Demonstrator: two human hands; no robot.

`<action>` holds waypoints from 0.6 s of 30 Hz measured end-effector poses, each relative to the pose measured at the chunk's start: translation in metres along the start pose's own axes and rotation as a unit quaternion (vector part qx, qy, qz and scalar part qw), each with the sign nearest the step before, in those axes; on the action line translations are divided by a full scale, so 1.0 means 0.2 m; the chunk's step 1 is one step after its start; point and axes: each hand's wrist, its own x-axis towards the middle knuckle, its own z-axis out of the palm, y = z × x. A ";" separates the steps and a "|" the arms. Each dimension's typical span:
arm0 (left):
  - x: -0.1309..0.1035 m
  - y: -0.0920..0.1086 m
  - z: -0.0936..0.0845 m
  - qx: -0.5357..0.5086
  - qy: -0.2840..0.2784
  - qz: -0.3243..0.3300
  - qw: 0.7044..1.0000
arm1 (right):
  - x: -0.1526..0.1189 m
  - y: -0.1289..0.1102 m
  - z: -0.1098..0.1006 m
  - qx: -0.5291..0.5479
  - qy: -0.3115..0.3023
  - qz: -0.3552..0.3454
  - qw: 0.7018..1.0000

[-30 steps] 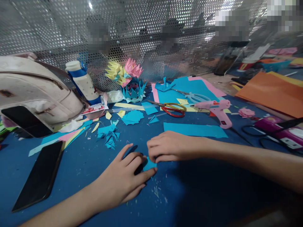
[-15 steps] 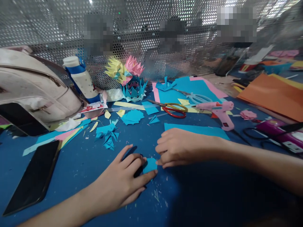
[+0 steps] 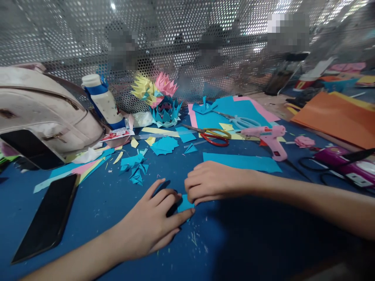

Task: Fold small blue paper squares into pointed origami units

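Observation:
A small blue paper piece (image 3: pixel 185 203) lies on the dark blue tabletop (image 3: pixel 117 210) between my hands. My left hand (image 3: pixel 156 222) rests over its left side with fingers spread, fingertips pressing its lower and left edges. Curled fingers of my right hand (image 3: pixel 205 183) press on its upper right corner and hide that part. Left of the hands sit folded blue paper pieces (image 3: pixel 134 166). Behind my right hand lies a blue paper strip (image 3: pixel 243 162). A stack of blue squares (image 3: pixel 165 145) lies farther back.
Red and yellow scissors (image 3: pixel 215 136), a pink glue gun (image 3: pixel 272 140) and light blue scissors (image 3: pixel 246 121) lie behind. Paper flowers (image 3: pixel 165 111) stand by the mesh. A phone (image 3: pixel 47 218), bottle (image 3: pixel 104 101) and bag (image 3: pixel 38 105) are left; a purple power strip (image 3: pixel 348 164) is right.
My right hand has moved a little left, over the paper's upper right corner. My left hand has stayed in place. The view has shifted slightly.

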 end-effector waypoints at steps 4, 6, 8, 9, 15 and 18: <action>0.00 0.00 0.00 0.003 0.004 0.001 1.000 | 0.00 0.02 -0.01 0.022 0.003 -0.015 1.000; 0.00 0.00 0.00 0.004 0.006 0.000 1.000 | 0.00 0.02 -0.01 0.030 0.000 -0.018 0.999; 0.00 0.00 0.00 0.004 0.005 -0.001 1.000 | 0.00 0.02 0.00 0.028 0.000 -0.019 0.999; 0.00 0.00 0.00 0.004 0.003 -0.002 1.000 | 0.00 0.02 0.00 0.020 0.004 -0.020 1.000; 0.00 0.00 0.00 -0.004 -0.003 -0.005 1.000 | -0.01 0.01 0.01 -0.057 0.027 -0.028 0.998; -0.01 0.00 0.00 -0.012 0.000 -0.006 1.000 | -0.01 0.00 0.01 -0.056 0.023 -0.037 0.997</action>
